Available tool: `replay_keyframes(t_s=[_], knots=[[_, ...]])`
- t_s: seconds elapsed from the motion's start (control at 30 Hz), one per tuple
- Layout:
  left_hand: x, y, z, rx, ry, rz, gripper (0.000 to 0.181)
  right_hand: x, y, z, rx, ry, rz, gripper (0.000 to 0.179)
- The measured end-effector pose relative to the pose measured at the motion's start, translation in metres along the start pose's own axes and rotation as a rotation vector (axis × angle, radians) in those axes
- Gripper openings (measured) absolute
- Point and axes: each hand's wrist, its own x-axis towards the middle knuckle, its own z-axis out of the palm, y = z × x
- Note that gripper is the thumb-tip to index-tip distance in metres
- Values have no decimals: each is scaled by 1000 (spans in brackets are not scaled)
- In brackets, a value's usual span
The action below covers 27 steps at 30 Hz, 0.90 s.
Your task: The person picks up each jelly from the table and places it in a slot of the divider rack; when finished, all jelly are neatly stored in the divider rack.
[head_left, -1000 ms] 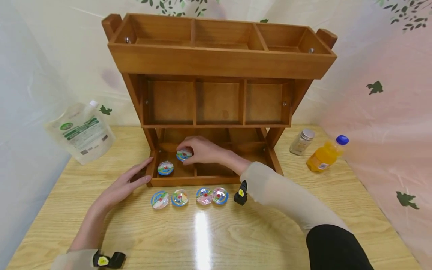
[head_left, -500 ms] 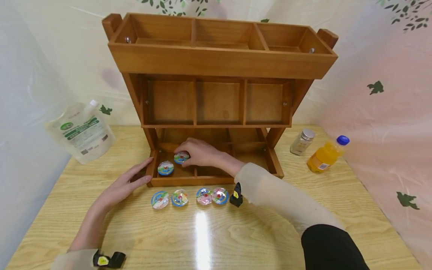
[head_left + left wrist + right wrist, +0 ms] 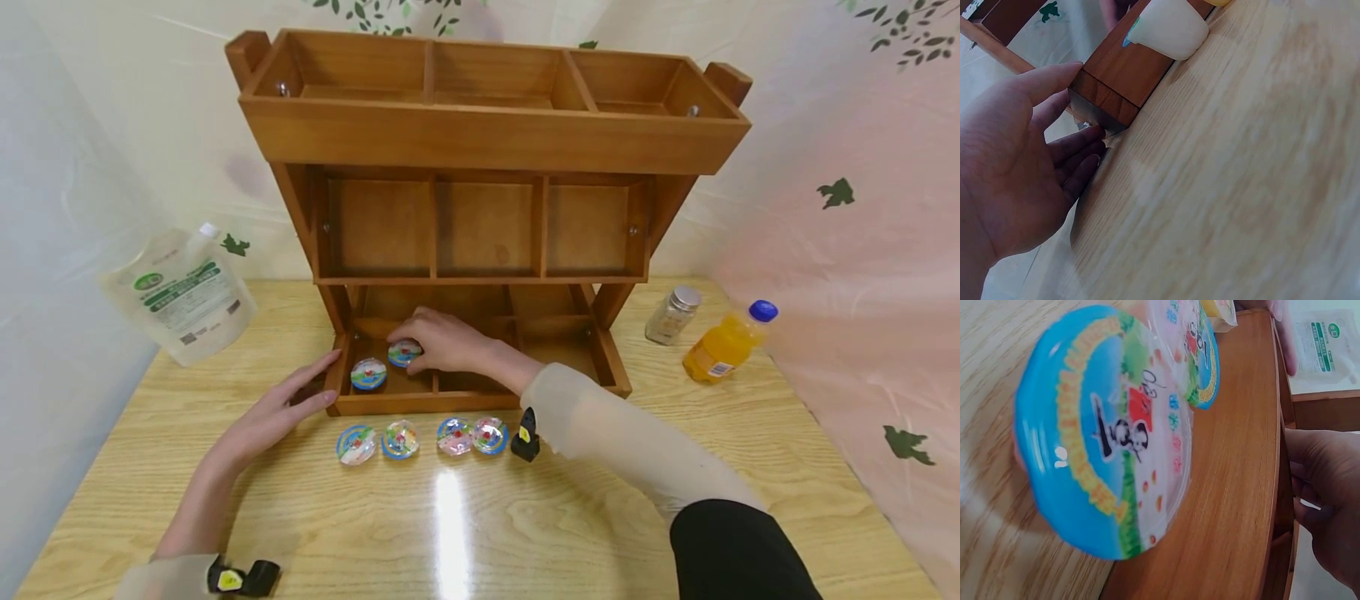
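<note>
Right hand (image 3: 442,342): thumb and fingers pinch a lidded cup (image 3: 404,352) in the left compartment of the rack's (image 3: 495,142) bottom tray (image 3: 465,404). Left hand (image 3: 277,412): fingers extended, touching the tray's left front corner, gripping nothing. Second cup (image 3: 368,374) sits just in front and to the left of the held one; contact between them unclear. Whether the held cup bears on the tray floor: cannot tell.

Judged step: seating the cup. Best kept level, pinched lightly since the wall looks thin, released only once the base bears flat, clear of its neighbour. Left hand should steady the corner without pushing.

Edges: divider (image 3: 434,381) close on the right, low front wall nearest the person, middle shelf (image 3: 480,279) overhanging behind the knuckles. Safest exit looks like up slightly, then toward the person and right. Caution: four cups (image 3: 356,445) line the bench (image 3: 337,533) before the tray, and the right wrist camera (image 3: 527,437) hangs just beside the rightmost. Wider room lies on the near bench.
</note>
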Motion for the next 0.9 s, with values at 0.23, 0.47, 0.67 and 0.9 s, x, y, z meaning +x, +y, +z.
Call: replay_keyframes(t_s=[0.23, 0.47, 0.67, 0.9], knots=[[1, 1, -1, 6, -3, -9, 69, -3, 2, -2, 29, -5, -10, 55], [0, 2, -1, 7, -2, -14, 69, -13, 3, -3, 150, 25, 5, 57], [0, 2, -1, 5, 1, -9, 69, -39, 2, 1, 276, 146, -22, 53], [0, 1, 1, -8, 3, -1, 68, -73, 5, 8, 412, 327, -40, 48]])
